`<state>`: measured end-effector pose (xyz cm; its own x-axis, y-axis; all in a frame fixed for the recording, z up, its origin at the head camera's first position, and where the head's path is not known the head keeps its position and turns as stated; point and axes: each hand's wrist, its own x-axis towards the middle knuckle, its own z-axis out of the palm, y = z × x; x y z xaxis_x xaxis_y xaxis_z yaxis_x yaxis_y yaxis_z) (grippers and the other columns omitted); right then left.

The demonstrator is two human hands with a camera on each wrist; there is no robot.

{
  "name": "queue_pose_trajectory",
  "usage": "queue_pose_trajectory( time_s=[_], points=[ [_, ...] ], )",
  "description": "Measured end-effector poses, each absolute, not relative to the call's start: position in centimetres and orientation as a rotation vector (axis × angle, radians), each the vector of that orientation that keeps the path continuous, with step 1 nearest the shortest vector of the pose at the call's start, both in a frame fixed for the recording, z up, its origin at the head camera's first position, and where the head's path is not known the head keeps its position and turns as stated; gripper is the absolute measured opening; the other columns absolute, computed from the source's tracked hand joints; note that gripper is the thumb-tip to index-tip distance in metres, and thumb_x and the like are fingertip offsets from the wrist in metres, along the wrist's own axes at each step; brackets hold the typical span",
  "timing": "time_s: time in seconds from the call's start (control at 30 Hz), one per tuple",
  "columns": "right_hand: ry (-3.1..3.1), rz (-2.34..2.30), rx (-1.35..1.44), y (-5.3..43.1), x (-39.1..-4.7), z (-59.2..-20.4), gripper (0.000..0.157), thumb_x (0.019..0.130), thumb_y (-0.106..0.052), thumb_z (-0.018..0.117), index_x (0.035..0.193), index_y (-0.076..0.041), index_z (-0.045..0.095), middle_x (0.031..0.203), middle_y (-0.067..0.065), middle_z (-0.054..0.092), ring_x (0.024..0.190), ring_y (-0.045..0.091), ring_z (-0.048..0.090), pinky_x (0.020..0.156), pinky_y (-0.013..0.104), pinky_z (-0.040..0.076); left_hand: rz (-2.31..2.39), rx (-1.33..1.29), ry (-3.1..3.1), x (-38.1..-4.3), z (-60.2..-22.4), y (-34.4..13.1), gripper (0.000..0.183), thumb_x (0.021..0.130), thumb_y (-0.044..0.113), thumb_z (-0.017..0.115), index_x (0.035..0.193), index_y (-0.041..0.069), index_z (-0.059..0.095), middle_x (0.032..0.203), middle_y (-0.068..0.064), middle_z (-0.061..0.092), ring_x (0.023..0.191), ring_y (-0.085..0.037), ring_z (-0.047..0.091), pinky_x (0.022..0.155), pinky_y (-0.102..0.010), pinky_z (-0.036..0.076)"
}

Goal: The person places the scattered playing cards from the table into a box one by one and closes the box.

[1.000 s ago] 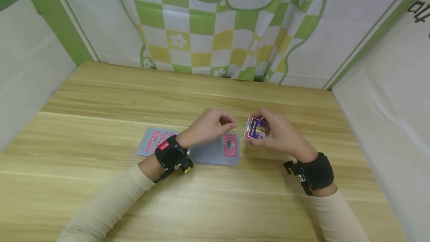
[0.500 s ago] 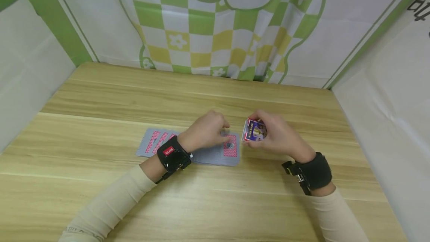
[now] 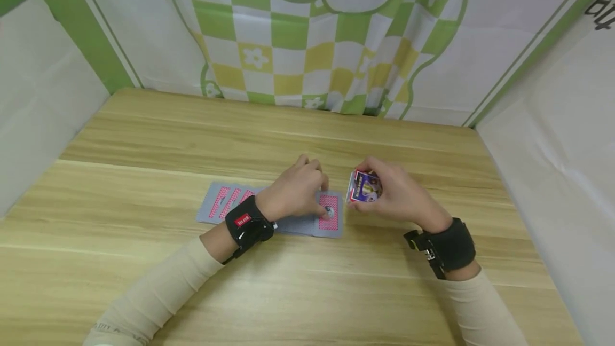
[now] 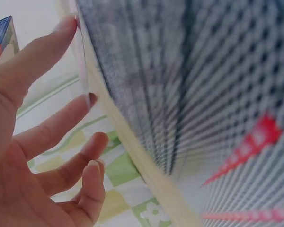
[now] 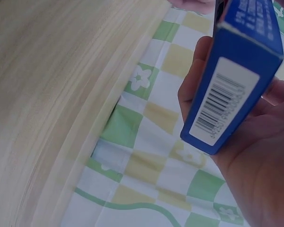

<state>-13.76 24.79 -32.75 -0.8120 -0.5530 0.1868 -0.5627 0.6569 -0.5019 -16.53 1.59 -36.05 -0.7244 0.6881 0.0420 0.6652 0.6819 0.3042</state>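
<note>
In the head view, a row of overlapping playing cards [image 3: 216,202] lies face down on the table, grey with red patterned backs. My left hand [image 3: 294,191] is over the right part of the row and hides some of it. Its thumb and index finger pinch the rightmost playing card [image 3: 336,226] at its left side. The left wrist view shows that thumb and index finger at a thin card edge, the other fingers loosely bent. To the right, my right hand [image 3: 399,191] grips a small card box [image 3: 366,187] with a purple picture; the right wrist view shows its blue barcode end.
The wooden table [image 3: 288,292] extends around the cards. Behind its far edge hangs a green, yellow and white checked cloth [image 3: 288,31]. White cloth panels [image 3: 552,186] stand along both sides.
My left hand has gone from beside the row's right end down to the rightmost card, which now stands apart from the cards beneath. The right hand with the box shifted slightly left.
</note>
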Motion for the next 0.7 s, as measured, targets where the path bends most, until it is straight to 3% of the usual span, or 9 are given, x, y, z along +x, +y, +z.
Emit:
queue_pose_trajectory(
  time_s=[0.07, 0.2, 0.27, 0.33, 0.4, 0.5, 0.6, 0.7],
  points=[
    [-2.842, 0.873, 0.962, 24.8, -13.7, -32.7, 0.057, 0.066, -0.034, 0.084, 0.109, -0.012, 0.052, 0.090, -0.001, 0.060, 0.074, 0.011, 0.056, 0.059, 0.032, 0.052, 0.488, 1.118, 2.810, -16.5, -35.8, 1.6, 0.046, 0.060, 0.050, 0.083, 0.087, 0.015, 0.071, 0.099, -0.003, 0.054, 0.091, -0.022, 0.038, 0.069, -0.034, 0.044],
    [-2.829, 0.879, 0.981, 24.9, -13.6, -32.6, 0.056, 0.067, -0.032, 0.084, 0.108, -0.012, 0.052, 0.089, -0.001, 0.060, 0.073, 0.011, 0.056, 0.058, 0.031, 0.053, 0.688, 1.107, 2.704, -16.8, -35.3, 1.3, 0.036, 0.066, 0.042, 0.083, 0.073, 0.014, 0.061, 0.075, 0.003, 0.049, 0.071, -0.014, 0.043, 0.056, -0.026, 0.038],
    [-2.822, 0.890, 0.995, 24.8, -13.7, -32.6, 0.055, 0.067, -0.032, 0.084, 0.108, -0.012, 0.052, 0.088, -0.001, 0.060, 0.072, 0.011, 0.056, 0.057, 0.031, 0.053, 0.852, 1.079, 2.584, -17.0, -35.0, 0.9, 0.033, 0.072, 0.035, 0.081, 0.072, 0.013, 0.056, 0.065, 0.003, 0.045, 0.059, -0.010, 0.042, 0.050, -0.025, 0.034],
    [-2.817, 0.896, 1.002, 24.8, -13.7, -32.7, 0.054, 0.067, -0.030, 0.084, 0.107, -0.013, 0.053, 0.088, -0.001, 0.060, 0.072, 0.011, 0.056, 0.057, 0.031, 0.053, 1.015, 1.021, 2.446, -17.1, -34.6, 0.5, 0.026, 0.079, 0.027, 0.076, 0.077, 0.012, 0.055, 0.062, 0.004, 0.051, 0.054, -0.007, 0.049, 0.048, -0.024, 0.036],
    [-2.814, 0.903, 1.006, 24.8, -13.8, -32.7, 0.054, 0.066, -0.029, 0.085, 0.107, -0.013, 0.053, 0.088, -0.001, 0.060, 0.072, 0.011, 0.056, 0.057, 0.031, 0.052, 1.151, 0.946, 2.338, -17.1, -34.2, 0.1, 0.018, 0.085, 0.022, 0.071, 0.088, 0.011, 0.058, 0.066, 0.003, 0.061, 0.057, -0.009, 0.058, 0.050, -0.026, 0.043],
    [-2.807, 0.906, 1.009, 24.7, -13.8, -32.7, 0.055, 0.065, -0.030, 0.085, 0.107, -0.013, 0.053, 0.088, -0.001, 0.060, 0.072, 0.011, 0.056, 0.057, 0.031, 0.052, 1.318, 0.799, 2.224, -16.9, -33.4, -0.4, 0.020, 0.090, 0.019, 0.066, 0.105, 0.010, 0.057, 0.077, -0.006, 0.072, 0.068, -0.021, 0.067, 0.062, -0.040, 0.052],
    [-2.803, 0.898, 1.013, 24.8, -13.7, -32.6, 0.057, 0.066, -0.035, 0.084, 0.108, -0.013, 0.053, 0.089, -0.002, 0.060, 0.073, 0.011, 0.056, 0.057, 0.031, 0.053, 1.432, 0.660, 2.172, -16.7, -32.9, -0.7, 0.026, 0.091, 0.020, 0.064, 0.113, 0.010, 0.054, 0.076, -0.011, 0.072, 0.075, -0.029, 0.066, 0.073, -0.051, 0.051],
    [-2.796, 0.917, 1.017, 24.9, -13.6, -32.5, 0.057, 0.067, -0.037, 0.083, 0.108, -0.013, 0.053, 0.090, -0.001, 0.061, 0.074, 0.010, 0.057, 0.057, 0.031, 0.053, 1.520, 0.537, 2.151, -16.5, -32.7, -0.9, 0.027, 0.091, 0.022, 0.064, 0.114, 0.011, 0.054, 0.073, -0.013, 0.072, 0.077, -0.033, 0.065, 0.077, -0.052, 0.049]
  ],
)
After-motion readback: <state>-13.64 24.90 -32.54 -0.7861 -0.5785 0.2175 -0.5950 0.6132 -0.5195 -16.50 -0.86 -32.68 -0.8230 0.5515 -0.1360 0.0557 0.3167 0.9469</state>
